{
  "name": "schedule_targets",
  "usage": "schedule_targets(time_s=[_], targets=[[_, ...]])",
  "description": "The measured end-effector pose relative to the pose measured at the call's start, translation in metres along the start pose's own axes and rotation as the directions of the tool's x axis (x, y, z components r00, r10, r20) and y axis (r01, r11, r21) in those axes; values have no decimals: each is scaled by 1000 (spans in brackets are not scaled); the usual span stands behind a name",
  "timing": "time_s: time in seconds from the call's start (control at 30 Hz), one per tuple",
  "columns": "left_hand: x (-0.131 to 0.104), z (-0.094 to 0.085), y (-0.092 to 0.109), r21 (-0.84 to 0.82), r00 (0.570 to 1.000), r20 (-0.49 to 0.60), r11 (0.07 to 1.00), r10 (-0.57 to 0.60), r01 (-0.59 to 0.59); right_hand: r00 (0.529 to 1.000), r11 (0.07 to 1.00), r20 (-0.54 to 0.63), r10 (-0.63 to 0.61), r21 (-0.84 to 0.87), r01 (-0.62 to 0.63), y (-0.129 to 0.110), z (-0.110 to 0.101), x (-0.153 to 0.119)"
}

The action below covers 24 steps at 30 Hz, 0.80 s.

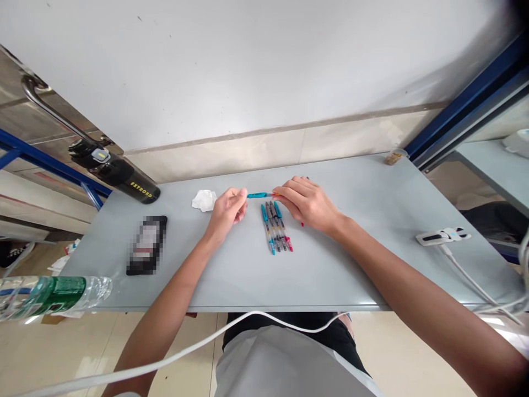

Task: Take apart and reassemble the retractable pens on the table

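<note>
A pen with a blue cap (258, 195) lies level between my two hands, above the grey table (231, 264). My left hand (230, 208) pinches its capped end. The fingers of my right hand (305, 199) are closed around its other end, where a bit of red and yellow shows. Just below, several pens (276, 227) lie side by side on the table, with blue and grey caps toward the wall and blue, dark and red ends toward me. A small red tip (302, 224) peeks out under my right hand; the rest of it is hidden.
Crumpled white tissue (204, 200) lies left of my left hand. Farther left are a blurred-out phone-like object (147, 245), a black bottle (124, 175) and a clear bottle (61, 292). A small cup (395, 156) and a white clip-like device (442, 236) are rightward. A white cable (185, 347) crosses in front.
</note>
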State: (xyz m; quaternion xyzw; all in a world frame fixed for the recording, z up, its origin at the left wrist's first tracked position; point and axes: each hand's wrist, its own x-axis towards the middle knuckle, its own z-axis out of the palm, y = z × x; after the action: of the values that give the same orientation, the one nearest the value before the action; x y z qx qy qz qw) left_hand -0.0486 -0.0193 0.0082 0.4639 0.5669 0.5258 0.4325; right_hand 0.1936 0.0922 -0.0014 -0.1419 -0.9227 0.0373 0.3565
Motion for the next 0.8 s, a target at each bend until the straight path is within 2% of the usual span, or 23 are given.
schedule_targets(time_s=[0.1,0.17,0.27,0.33,0.43,0.53,0.7,0.8], targets=[[0,-4,1,83,988,38,985,150,-153,1000,1000,-11,-2,24,2,-1,1,0],[-1,-4,0,129,979,27,971,202,-204,1000,999,-6,7,50,-6,-3,3,-1],[-2,-2,0,182,988,-30,972,154,-146,1000,996,8,10,94,-10,-6,5,0],[-2,-2,-1,204,992,-24,972,128,-120,1000,995,12,-7,102,6,-7,6,0],[-2,-3,-2,233,982,46,954,182,-188,1000,997,-4,-5,79,6,-7,7,-1],[-1,-4,-4,250,977,46,945,206,-211,1000,997,12,27,72,-28,-7,7,-2],[-3,-3,-4,245,987,38,956,157,-161,998,995,46,46,92,-50,-7,10,-3],[-4,-1,-2,282,995,-9,955,98,-92,995,993,68,76,83,-81,-6,11,-4]])
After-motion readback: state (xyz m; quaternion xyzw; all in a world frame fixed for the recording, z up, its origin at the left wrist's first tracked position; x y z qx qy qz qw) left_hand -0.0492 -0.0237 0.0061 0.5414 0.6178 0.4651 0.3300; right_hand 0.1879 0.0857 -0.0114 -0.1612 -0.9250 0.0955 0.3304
